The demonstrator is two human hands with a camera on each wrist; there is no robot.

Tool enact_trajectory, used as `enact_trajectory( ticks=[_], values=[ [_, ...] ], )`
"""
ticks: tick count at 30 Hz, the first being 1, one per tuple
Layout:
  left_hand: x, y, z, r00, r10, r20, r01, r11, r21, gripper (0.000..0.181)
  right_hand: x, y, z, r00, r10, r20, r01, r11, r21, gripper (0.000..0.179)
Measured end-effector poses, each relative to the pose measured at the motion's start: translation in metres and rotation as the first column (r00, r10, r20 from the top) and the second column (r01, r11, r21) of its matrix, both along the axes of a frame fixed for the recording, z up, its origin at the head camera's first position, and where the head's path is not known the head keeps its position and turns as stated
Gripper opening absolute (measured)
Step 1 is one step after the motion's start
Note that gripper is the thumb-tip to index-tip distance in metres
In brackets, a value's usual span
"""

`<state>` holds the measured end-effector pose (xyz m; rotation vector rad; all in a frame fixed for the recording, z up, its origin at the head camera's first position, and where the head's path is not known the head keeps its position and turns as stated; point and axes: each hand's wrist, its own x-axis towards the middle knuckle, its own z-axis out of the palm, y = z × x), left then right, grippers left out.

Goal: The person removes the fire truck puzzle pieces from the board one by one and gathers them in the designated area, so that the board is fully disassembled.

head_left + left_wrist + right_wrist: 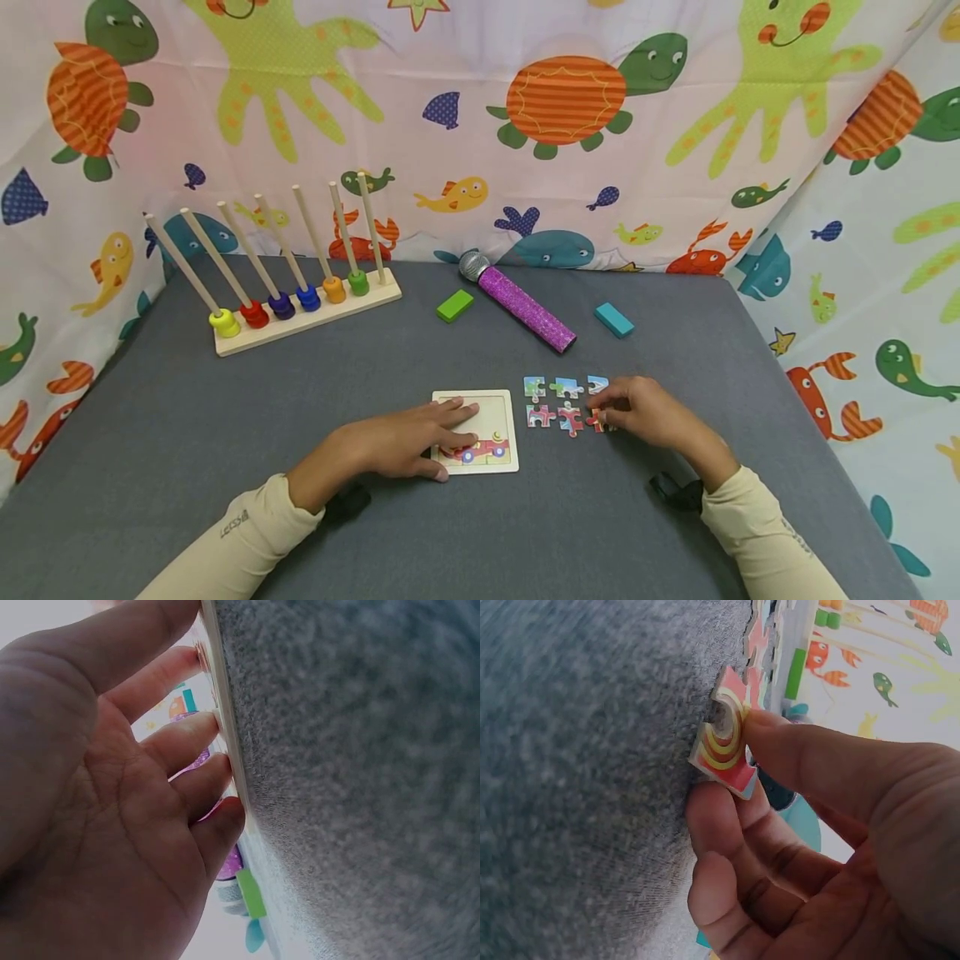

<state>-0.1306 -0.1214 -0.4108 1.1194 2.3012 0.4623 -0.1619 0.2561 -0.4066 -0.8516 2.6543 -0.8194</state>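
My left hand [408, 440] rests with spread fingers on a square wooden puzzle board [476, 469], whose lower part carries a red vehicle picture. In the left wrist view the fingertips [217, 814] press along the board's thin edge. To the right of the board, my right hand [651, 410] pinches a jigsaw piece [742, 771] between thumb and fingers. That piece is red with yellow curved bands and is tilted in the right wrist view. Beside it lie loose jigsaw pieces in two rows, among them a pink one [540, 416] and a blue one [566, 387].
A wooden stacking rack [315, 317] with upright pegs and coloured beads stands at the back left. Behind the pieces lie a purple glitter microphone [525, 308], a green block [454, 306] and a teal block [614, 320]. A printed cloth [450, 67] hangs behind the grey table [225, 417].
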Motion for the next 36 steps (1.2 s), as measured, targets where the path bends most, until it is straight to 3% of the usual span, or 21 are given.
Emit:
enact_trajectory(
  ticks=[7,10,17,23,30,36],
  values=[
    [0.0,-0.001,-0.001,1.0,-0.008,-0.007,0.008,1.0,0.006,0.058,0.002,0.001,0.005,0.995,-0.101,0.013,0.101,0.995,0.009,0.018],
    [0.001,-0.001,0.001,1.0,-0.005,-0.014,0.005,1.0,0.001,0.058,0.002,-0.003,0.009,0.995,-0.101,-0.002,0.101,0.995,0.013,0.017],
    [0.005,0.002,0.001,1.0,-0.008,-0.023,0.008,1.0,0.014,0.064,0.011,-0.029,0.012,1.0,0.002,-0.01,-0.002,1.0,-0.016,0.014],
    [0.002,-0.003,0.003,0.997,0.075,0.004,-0.075,0.997,0.035,0.078,0.014,-0.061,0.007,0.996,0.089,0.031,-0.085,0.991,-0.108,0.015],
    [0.0,-0.009,0.007,0.992,0.119,-0.05,-0.122,0.991,-0.052,0.086,0.018,-0.087,0.006,0.987,0.132,0.091,-0.117,0.981,-0.155,0.018],
    [0.002,-0.01,0.006,0.989,0.11,-0.101,-0.121,0.987,-0.107,0.092,0.019,-0.11,0.001,0.951,0.212,0.225,-0.138,0.942,-0.305,0.02]
  ],
)
